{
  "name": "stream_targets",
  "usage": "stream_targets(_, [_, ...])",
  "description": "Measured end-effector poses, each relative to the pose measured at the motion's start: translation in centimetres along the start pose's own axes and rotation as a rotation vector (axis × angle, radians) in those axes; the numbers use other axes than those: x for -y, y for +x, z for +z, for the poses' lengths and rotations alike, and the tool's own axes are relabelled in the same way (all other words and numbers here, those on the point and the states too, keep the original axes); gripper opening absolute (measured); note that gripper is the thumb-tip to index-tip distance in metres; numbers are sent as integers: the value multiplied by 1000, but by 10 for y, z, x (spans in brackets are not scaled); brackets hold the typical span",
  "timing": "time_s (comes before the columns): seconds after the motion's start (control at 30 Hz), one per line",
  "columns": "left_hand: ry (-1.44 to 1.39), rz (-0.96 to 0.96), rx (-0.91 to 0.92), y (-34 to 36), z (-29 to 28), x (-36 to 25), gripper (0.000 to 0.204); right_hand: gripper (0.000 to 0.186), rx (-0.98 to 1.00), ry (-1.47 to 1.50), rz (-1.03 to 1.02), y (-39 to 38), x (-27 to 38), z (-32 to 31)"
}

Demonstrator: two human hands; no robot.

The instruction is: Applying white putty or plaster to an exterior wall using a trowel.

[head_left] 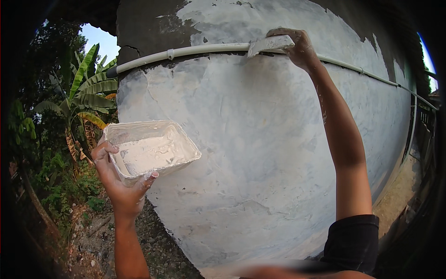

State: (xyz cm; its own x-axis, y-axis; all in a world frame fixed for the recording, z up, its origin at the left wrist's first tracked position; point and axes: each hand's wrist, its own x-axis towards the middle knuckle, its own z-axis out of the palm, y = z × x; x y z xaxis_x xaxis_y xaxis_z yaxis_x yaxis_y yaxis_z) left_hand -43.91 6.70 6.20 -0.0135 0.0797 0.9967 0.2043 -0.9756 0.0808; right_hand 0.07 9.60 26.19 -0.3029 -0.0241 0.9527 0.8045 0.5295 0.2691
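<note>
My left hand (121,179) grips a rectangular plastic tub (186,162) from below and at its left side, with the thumb against the near wall. Inside the tub lies wet, cream-coloured filler paste (151,151), smeared up the walls. Raised high, my right hand (297,45) is closed on a paste-coated putty knife (269,45), whose blade is at the white pipe (209,48) on the wall. Whether the blade touches the wall is hidden. The wall (241,116) carries a patchy white coat below and above the pipe. White smears mark both hands and my right forearm.
Bare grey cement (144,30) shows at the wall's upper left. A clip (171,54) fixes the pipe, which runs across the wall. Banana plants (88,88) grow at the left, above stony ground (97,242). A narrow path (395,200) runs along the wall at the right.
</note>
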Motion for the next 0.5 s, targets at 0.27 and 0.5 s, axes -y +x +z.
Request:
stream_targets(0.27, [-26, 40, 10, 8, 15, -7, 81, 26, -38, 246, 75, -19, -17, 0])
stream_targets(0.5, [-55, 25, 0, -3, 15, -12, 82, 22, 105, 90, 113, 19, 25, 17])
